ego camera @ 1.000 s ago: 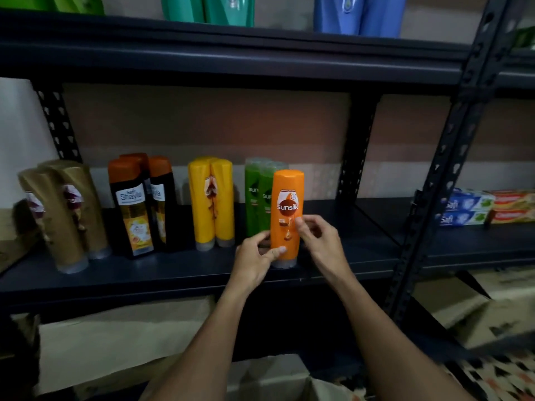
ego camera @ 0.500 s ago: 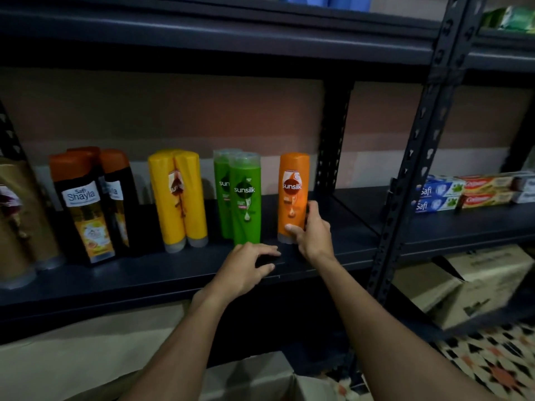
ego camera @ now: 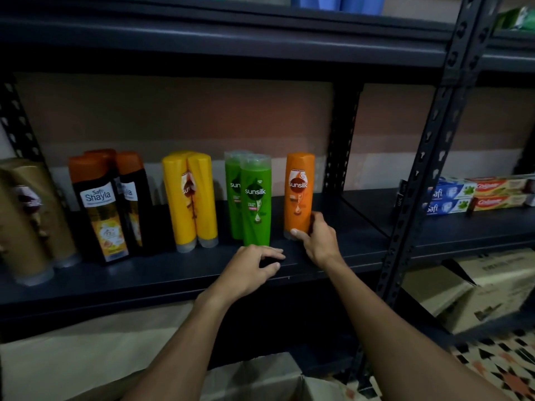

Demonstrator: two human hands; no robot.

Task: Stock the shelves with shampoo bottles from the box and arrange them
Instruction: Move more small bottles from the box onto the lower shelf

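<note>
The orange bottle stood upright on the shelf, toward its right end and back from the front edge. The right hand was curled round its base (low down, at the clear cap). The left hand rested near the front edge, fingers loosely bent and holding nothing, just in front of the green bottles. A gap lay between those and the orange bottle, and yellow bottles stood further left.

The orange bottle, green bottles and yellow bottles stand on a black shelf. At five o'clock, the floor has orange stars.
</note>
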